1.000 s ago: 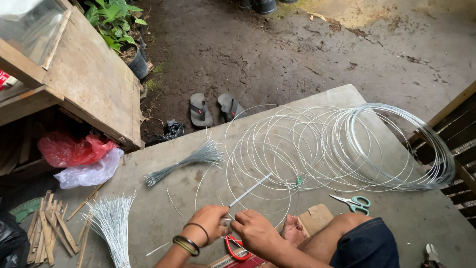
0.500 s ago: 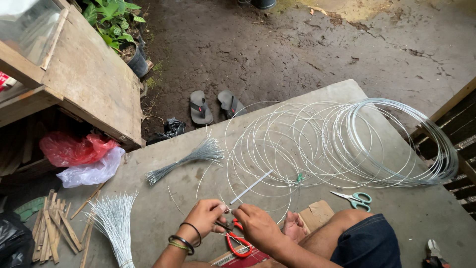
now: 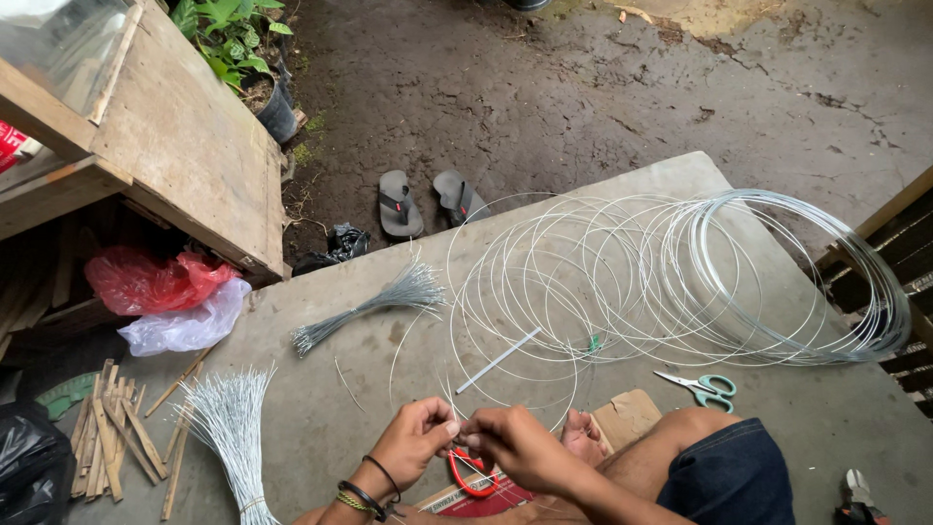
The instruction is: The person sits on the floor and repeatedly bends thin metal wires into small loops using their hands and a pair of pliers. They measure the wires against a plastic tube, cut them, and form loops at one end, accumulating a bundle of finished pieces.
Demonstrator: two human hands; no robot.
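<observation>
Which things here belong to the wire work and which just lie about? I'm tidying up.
In use: left hand and right hand pinching wire, red-handled cutter, coiled wire, cut wire bundles, white stick.

Lying about: scissors, sandals, red bag, wood strips, potted plant.

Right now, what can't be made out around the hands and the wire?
Head view:
- Left hand and right hand meet; what the fingertips pinch is too thin to tell.
- Red-handled tool: its head is hidden under the hands.
- Tool at the lower right: cut off by the frame edge.
- Wire coil: its free end is lost among the loops.
</observation>
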